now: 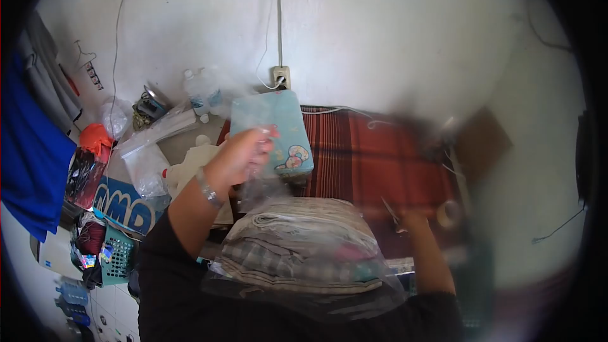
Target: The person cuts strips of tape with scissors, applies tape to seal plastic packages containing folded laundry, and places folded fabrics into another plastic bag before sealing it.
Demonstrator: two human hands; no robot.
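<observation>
My left hand (247,154) is raised in front of a light blue box (269,114) with a cartoon print. Its fingers are closed on clear plastic (263,193), blurred by motion, which trails above and below the fist. Against my body sits a stack of folded cloths (297,247), pale and checked, inside a clear plastic bag (373,288). Off to the right, my right hand (415,223) is closed around the handles of scissors (389,208), their blades pointing up and left. A roll of tape (448,214) lies just right of that hand.
A red striped cloth (367,158) covers the surface ahead. A wall socket (280,77) with a plug and cables sits behind the box. Plastic bottles (201,92), plastic bags (145,168) and a green basket (118,256) are on the left. Brown cardboard (482,145) leans at the right.
</observation>
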